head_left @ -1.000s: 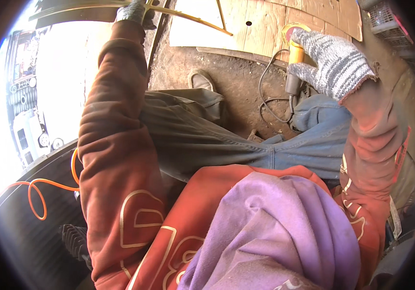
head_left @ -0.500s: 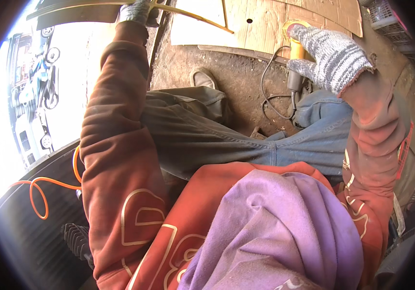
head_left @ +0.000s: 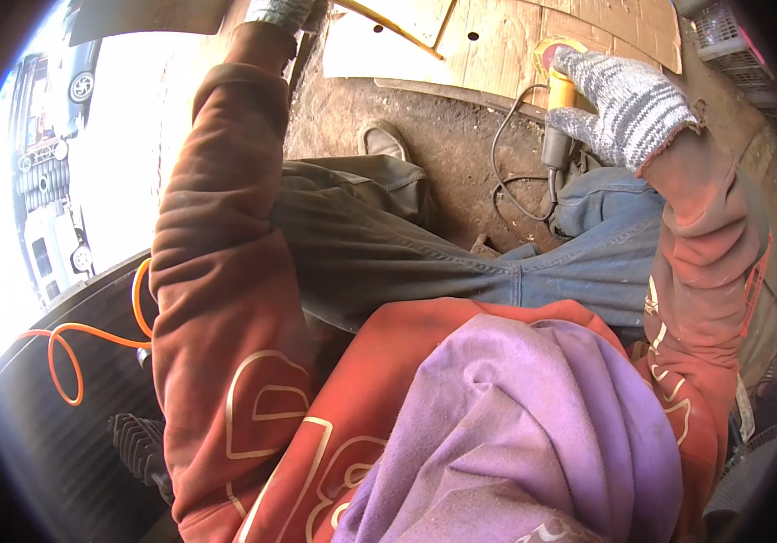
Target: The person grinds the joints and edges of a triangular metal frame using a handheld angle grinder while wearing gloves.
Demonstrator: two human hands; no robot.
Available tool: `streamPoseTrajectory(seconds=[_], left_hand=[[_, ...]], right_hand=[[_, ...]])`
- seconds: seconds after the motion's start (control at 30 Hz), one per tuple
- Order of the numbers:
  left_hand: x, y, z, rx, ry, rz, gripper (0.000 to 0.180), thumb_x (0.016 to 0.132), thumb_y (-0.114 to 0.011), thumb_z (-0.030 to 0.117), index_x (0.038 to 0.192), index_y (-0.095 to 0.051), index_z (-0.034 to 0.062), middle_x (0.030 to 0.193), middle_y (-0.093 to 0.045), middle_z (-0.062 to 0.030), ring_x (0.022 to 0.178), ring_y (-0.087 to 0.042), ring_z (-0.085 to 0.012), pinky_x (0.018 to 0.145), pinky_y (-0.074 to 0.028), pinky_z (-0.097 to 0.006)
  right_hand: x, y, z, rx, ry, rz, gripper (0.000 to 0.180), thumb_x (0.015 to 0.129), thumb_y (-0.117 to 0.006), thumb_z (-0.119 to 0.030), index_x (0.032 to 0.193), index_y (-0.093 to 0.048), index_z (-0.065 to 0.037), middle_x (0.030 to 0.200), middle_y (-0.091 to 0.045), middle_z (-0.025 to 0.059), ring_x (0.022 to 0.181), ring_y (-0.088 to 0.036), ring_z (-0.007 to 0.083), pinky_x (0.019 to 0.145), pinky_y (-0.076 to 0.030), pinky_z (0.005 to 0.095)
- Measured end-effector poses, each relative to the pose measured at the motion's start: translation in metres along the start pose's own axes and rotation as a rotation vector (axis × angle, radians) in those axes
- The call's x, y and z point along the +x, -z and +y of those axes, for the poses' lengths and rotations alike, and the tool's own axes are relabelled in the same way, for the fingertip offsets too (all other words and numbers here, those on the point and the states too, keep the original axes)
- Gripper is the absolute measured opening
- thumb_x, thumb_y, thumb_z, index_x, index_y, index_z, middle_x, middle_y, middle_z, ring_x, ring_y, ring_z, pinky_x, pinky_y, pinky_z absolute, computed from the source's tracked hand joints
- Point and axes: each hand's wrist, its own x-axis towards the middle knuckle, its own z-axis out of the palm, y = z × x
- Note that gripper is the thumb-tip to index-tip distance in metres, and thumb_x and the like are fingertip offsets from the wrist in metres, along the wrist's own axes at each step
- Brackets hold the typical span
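Observation:
My left hand [head_left: 281, 13], in a grey knitted glove, is at the top edge of the view, partly cut off. It appears closed on a thin yellow-brown frame [head_left: 397, 31], whose bars run over the cardboard to its right; the grip itself lies out of view. A dark flat panel [head_left: 144, 16] shows left of that hand; whether it joins the frame I cannot tell. My right hand [head_left: 628, 104], gloved in speckled grey and white, is closed around the yellow body of an angle grinder [head_left: 562, 92]. The grinder's round head rests at the cardboard's edge, its grey handle toward me.
Flattened cardboard [head_left: 506, 41] with dark holes lies ahead on the dirt floor [head_left: 334, 118]. The grinder's dark cord [head_left: 494, 149] loops beside my leg. Plastic crates [head_left: 728, 41] stand far right. An orange hose [head_left: 76, 339] curls at the left; vehicles [head_left: 53, 181] are outside in bright light.
My left hand has moved farther up toward the top edge, and the yellow-brown frame and dark panel have shifted and turned. My right hand stays on the grinder.

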Motion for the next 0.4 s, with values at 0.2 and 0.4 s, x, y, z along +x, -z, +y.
streamPoseTrajectory(seconds=[0.2,0.4], left_hand=[[-0.0012,0.0000,-0.0011,0.022,0.031,0.008,0.029,0.086,-0.063,0.032,0.078,-0.068,0.0037,0.056,-0.052,-0.0009,0.045,-0.044,-0.0108,0.040,-0.032,-0.027],[-0.0039,-0.0001,0.0010,0.041,0.049,0.017,0.030,0.085,-0.063,0.032,0.081,-0.068,0.0029,0.057,-0.053,-0.0012,0.047,-0.046,-0.0109,0.042,-0.034,-0.026]], right_hand=[[0.0012,0.0038,-0.0048,0.025,0.005,0.003,0.055,0.079,-0.069,-0.035,0.125,-0.054,-0.008,0.111,-0.062,0.0177,0.100,-0.059,0.0340,0.089,-0.047,0.0401],[0.0011,0.0037,-0.0064,-0.022,0.005,0.012,0.056,0.079,-0.070,-0.035,0.127,-0.054,-0.010,0.111,-0.062,0.0177,0.100,-0.060,0.0341,0.089,-0.047,0.0397]])
